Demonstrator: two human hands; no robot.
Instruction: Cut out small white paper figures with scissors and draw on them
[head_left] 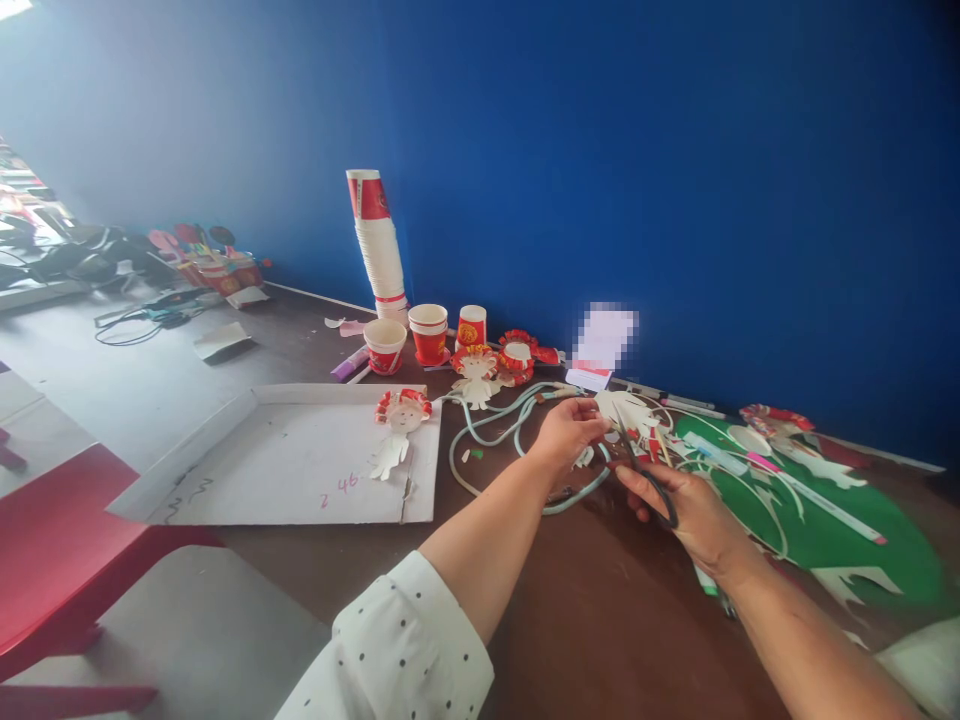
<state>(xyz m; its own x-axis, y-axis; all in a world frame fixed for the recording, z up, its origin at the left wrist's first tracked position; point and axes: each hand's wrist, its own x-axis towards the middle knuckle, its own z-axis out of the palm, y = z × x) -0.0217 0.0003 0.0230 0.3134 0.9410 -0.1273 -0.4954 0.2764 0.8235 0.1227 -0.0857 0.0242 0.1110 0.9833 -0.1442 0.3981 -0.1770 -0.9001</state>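
Left hand (570, 432) looks pinched on white paper cutout (634, 409); right hand (694, 508) grips scissors (636, 461). Nearby cord (591, 493) could snag blades.

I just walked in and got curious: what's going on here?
Someone's left hand holds white paper while the right hand grips black scissors, the blades over that white paper. Paper scraps lie nearby. To the left, a paper figure with a red frill lies on a white tray, and paper cups stand behind it.

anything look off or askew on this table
Yes: the tall cup stack leans left in the picture, so it looks askew, though the lens may exaggerate it. Paper scraps strewn over the green mat look untidy.
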